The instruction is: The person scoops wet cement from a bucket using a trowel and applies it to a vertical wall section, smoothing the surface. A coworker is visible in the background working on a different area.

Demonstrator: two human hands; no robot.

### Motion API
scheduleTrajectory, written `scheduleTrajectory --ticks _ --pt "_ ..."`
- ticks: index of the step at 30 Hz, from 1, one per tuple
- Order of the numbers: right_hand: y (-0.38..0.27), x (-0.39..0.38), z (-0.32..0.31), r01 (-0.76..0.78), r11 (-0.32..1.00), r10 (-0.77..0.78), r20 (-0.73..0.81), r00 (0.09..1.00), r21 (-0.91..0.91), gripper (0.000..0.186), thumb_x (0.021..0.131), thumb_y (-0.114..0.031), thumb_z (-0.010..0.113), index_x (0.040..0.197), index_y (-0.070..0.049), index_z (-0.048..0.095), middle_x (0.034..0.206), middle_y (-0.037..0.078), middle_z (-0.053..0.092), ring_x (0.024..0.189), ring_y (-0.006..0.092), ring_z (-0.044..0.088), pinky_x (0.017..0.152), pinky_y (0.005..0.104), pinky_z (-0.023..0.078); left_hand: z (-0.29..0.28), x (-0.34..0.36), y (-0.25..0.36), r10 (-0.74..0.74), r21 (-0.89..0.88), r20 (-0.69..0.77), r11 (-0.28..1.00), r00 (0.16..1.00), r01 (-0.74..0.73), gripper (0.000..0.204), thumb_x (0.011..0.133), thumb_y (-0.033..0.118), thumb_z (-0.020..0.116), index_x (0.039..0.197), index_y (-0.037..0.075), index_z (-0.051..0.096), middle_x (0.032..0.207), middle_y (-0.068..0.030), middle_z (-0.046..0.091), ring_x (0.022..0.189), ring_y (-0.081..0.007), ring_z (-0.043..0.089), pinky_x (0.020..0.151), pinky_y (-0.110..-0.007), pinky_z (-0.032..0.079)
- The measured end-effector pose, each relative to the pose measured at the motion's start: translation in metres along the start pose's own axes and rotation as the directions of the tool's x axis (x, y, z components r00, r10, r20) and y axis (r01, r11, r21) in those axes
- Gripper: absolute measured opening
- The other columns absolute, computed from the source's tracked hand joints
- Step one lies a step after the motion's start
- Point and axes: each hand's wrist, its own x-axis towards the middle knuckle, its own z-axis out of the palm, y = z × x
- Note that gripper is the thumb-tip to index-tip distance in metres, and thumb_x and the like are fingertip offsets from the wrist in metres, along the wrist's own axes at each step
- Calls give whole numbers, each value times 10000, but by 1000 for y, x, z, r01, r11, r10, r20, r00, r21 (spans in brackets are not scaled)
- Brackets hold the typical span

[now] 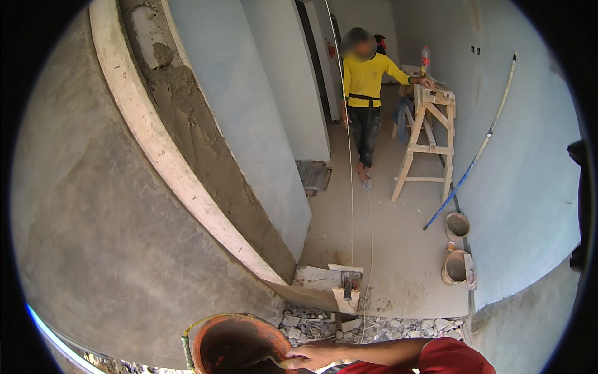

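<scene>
My right hand (313, 355) comes in from the lower right on a red-sleeved arm. Its fingers are curled at the rim of an orange bucket (212, 327) that has dark wet mortar inside. It seems to grip a trowel (266, 362), whose grey blade dips into the bucket. My left hand is not in view. The bucket sits high against a grey plastered wall (106, 212), just below a long pale straightedge (180, 174) and a strip of fresh brown mortar (205, 149).
Far below, a person in a yellow shirt (364, 75) stands beside a wooden trestle (430, 143) with a bottle (425, 59) on it. Two mortar buckets (456, 246) sit by the right wall, with a leaning pipe (476, 149). Rubble (374, 325) and a wooden board (330, 280) lie below me, and a string (351, 156) hangs down.
</scene>
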Motion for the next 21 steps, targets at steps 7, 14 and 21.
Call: scheduleTrajectory --ticks 7,14,21 --pt "-3 36 26 -127 981 136 55 989 -144 441 981 -389 589 1001 52 591 878 265 673 841 396 690 739 484 505 -8 10 -6 -42 -84 36 995 998 45 761 793 40 559 1539 -19 419 1388 -189 541 1159 -275 557 938 -386 492" --pt "-34 15 -17 67 971 -42 112 993 -228 389 984 -335 593 1095 22 484 845 246 628 838 443 658 741 516 483 9 0 7 19 -165 -10 986 1000 -21 744 738 58 599 1472 -14 500 1380 -193 547 1216 -315 530 997 -426 471" --pt "-45 -6 -23 -119 968 155 153 976 -219 464 907 -219 589 1281 14 446 987 362 653 939 526 659 815 568 501 2 12 8 124 -126 -9 984 992 -124 565 620 74 574 1158 -86 638 1117 -91 568 1094 -227 524 1016 -317 379"
